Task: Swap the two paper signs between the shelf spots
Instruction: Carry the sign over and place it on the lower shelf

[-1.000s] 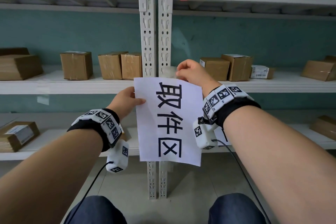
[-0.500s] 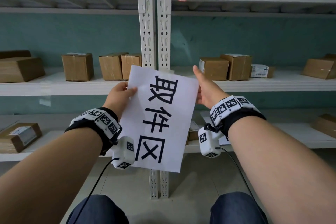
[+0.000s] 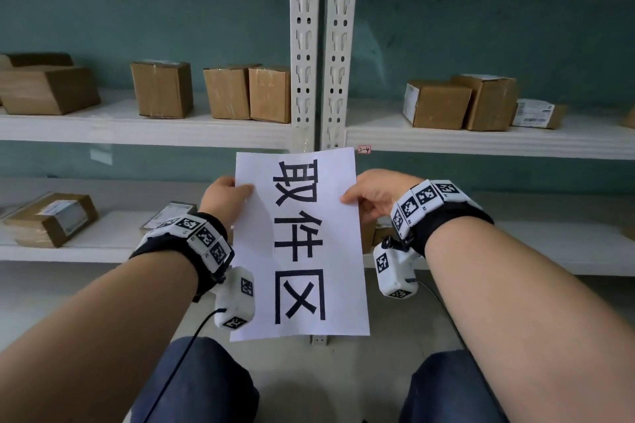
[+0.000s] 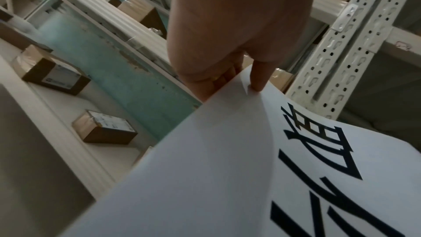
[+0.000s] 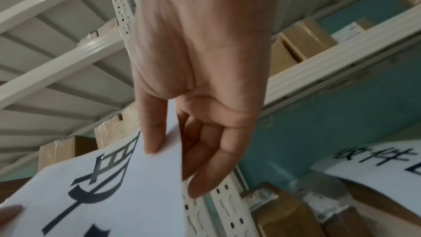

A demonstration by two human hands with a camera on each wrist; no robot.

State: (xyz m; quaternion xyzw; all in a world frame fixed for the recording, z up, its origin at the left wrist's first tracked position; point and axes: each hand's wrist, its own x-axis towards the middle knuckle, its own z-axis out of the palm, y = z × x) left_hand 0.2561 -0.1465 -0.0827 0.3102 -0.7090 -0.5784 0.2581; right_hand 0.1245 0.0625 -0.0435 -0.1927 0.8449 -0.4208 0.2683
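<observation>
Paper sign (image 3: pixel 302 244) upright, long axis vertical, pinched by both hands' fingers (image 3: pixel 347 197)

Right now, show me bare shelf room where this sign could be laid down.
Middle shelf, right bay: bare between the upright and the brown box. Lower shelf, left bay: bare between the flat box and the labelled packet. Crowded: paired boxes against the upright. Behind the sign is hidden.
</observation>
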